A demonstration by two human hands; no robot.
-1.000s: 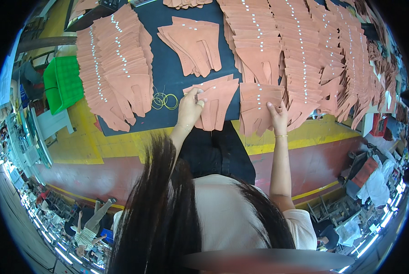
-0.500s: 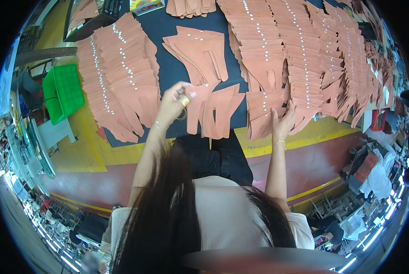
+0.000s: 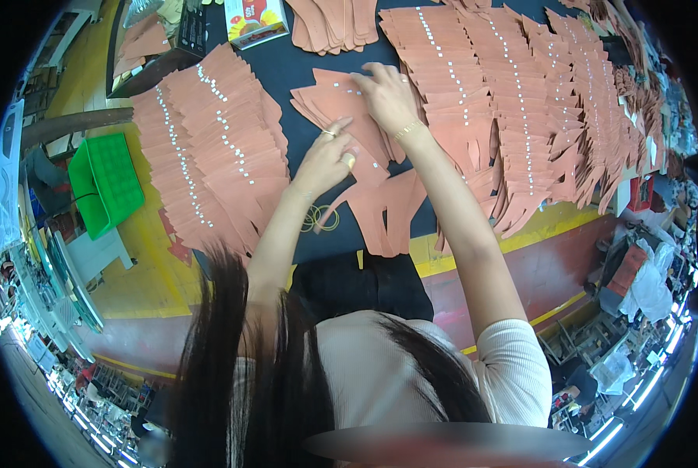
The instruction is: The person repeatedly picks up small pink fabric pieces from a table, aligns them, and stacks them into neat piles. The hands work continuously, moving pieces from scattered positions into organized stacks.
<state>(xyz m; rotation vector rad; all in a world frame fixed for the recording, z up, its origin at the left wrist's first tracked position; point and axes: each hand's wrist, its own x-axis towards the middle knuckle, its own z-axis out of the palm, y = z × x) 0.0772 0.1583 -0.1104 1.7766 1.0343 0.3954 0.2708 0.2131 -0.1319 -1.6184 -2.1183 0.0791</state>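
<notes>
the left stacks (image 3: 189, 129) lean in overlapping layers on the table (image 3: 279, 66), so a knock from the left arm could shear them out of step. near that forearm lie loose yellow bands (image 3: 320, 219); one could catch under a piece or be dragged along. the left hand (image 3: 325, 160) has its fingers half curled at the lower left of the middle pile (image 3: 325, 97); whether it pinches a piece, i cannot tell. that pile lies fanned between both hands, and uneven pulling could skew it or carry off an extra layer. the near pieces (image 3: 374, 214), splayed just below at the table's front edge, could slip off if nudged toward the body. the right hand (image 3: 390, 97) rests bent fingers on the pile's upper right; its grip is hidden too. its forearm crosses close over the right stacks (image 3: 435, 86), where a brush could topple their order.

as for writing, the black box (image 3: 193, 35) has pale print on its side, too small to read. the carton (image 3: 257, 23) bears bold lettering on bright colours. small white labels (image 3: 224, 127) run down the stacks, none legible.
</notes>
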